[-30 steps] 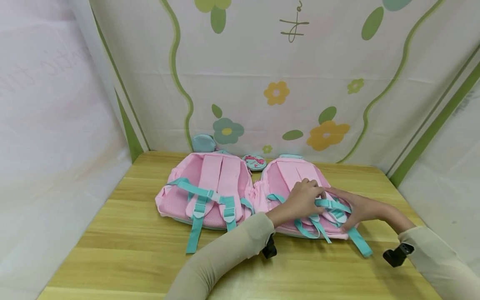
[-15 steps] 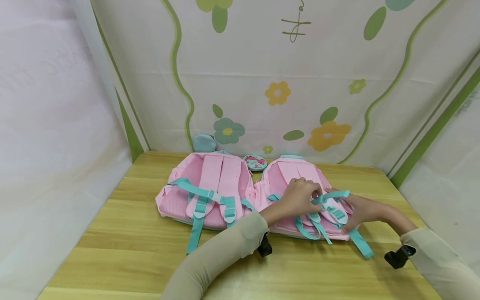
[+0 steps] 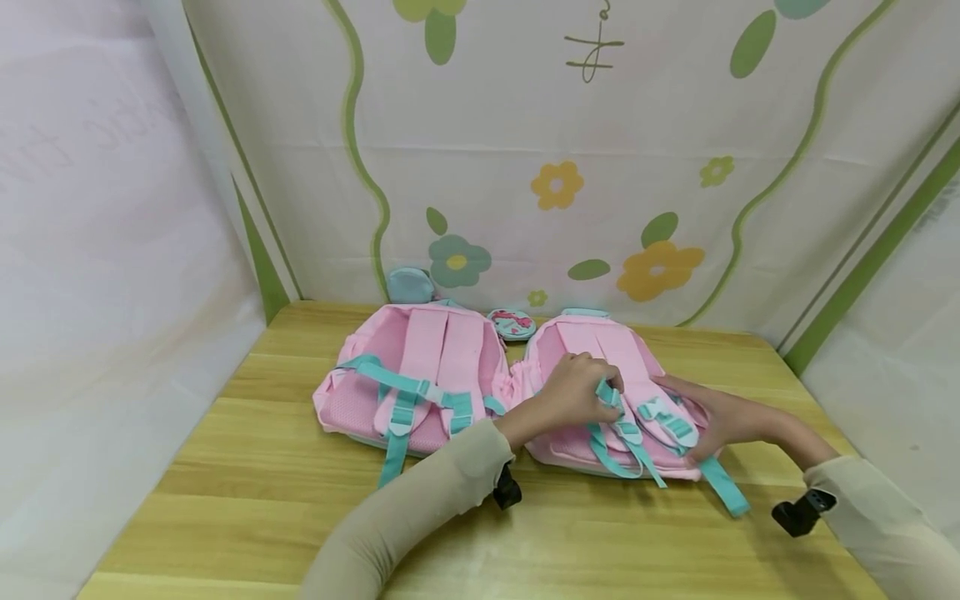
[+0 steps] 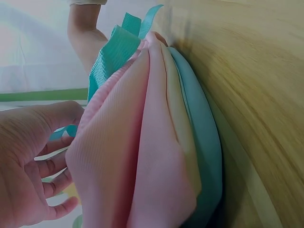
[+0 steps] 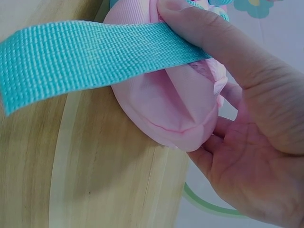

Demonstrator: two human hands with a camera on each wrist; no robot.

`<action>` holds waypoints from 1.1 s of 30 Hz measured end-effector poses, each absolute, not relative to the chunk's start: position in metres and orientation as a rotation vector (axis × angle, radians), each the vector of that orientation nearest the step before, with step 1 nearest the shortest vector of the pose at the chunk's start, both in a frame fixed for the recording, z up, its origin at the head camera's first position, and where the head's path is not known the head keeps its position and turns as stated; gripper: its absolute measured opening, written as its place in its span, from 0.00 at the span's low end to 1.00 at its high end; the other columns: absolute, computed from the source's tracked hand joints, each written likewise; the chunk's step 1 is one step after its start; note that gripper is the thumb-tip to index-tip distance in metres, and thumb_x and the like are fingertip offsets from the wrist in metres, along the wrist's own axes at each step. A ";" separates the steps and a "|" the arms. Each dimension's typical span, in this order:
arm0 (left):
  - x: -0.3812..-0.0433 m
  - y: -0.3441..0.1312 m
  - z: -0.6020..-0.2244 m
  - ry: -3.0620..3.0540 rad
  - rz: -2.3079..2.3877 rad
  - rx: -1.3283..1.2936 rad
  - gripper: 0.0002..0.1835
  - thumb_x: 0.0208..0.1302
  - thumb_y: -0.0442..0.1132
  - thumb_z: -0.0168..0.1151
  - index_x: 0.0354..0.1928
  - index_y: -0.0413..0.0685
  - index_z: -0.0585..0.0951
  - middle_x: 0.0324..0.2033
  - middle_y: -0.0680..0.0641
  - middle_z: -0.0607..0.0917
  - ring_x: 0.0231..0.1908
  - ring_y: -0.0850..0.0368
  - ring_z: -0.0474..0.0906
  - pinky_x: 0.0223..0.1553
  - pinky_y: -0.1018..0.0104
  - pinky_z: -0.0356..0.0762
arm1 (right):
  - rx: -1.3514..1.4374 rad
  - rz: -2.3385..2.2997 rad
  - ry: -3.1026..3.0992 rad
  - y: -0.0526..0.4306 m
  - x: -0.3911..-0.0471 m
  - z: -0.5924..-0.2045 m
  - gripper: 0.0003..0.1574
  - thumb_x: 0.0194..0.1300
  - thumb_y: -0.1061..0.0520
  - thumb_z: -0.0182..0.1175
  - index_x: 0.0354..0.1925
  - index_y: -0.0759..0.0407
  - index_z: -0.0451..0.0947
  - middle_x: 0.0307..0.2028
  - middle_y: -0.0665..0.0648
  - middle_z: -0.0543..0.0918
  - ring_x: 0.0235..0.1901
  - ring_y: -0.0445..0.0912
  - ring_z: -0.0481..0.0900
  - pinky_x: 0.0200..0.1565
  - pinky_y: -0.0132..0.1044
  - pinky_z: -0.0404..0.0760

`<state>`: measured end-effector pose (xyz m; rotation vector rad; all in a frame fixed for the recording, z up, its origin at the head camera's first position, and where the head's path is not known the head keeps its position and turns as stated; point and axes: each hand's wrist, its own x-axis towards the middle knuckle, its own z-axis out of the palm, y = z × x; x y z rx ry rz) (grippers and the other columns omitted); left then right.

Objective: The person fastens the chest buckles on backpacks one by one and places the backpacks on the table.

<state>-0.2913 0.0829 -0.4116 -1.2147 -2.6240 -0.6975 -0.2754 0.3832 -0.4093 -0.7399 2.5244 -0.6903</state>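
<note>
Two pink backpacks lie back side up on the wooden table, straps showing. Over the right backpack (image 3: 555, 354), my left hand (image 3: 573, 390) pinches a teal chest strap (image 3: 609, 395); its fingertips are partly hidden. A white buckle piece (image 3: 651, 408) sits apart from that strap, on the right shoulder strap. My right hand (image 3: 727, 417) grips the backpack's right side, thumb on top and fingers round the edge, as the right wrist view also shows. A loose teal webbing tail (image 5: 95, 61) passes by that thumb. The left backpack (image 3: 375, 333) has its chest strap (image 3: 390, 379) fastened across.
A round teal pouch (image 3: 410, 285) stands behind the left backpack. A small printed round pouch (image 3: 512, 323) lies between the two bags. Fabric walls with flower prints (image 3: 557, 185) enclose the wooden table (image 3: 247, 475) at the back and sides.
The right backpack's chest strap has come apart at its buckle. My left hand has drawn its piece leftward, away from the right hand, which has stayed almost still.
</note>
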 end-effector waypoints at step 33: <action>-0.291 0.058 -0.423 -2.707 -0.547 -1.179 0.15 0.65 0.53 0.69 0.51 0.60 0.87 0.50 0.55 0.85 0.52 0.57 0.76 0.58 0.60 0.71 | -0.787 -0.665 2.578 0.377 -0.266 -0.398 0.73 0.49 0.46 0.82 0.79 0.65 0.49 0.76 0.79 0.49 0.73 0.77 0.51 0.63 0.42 0.72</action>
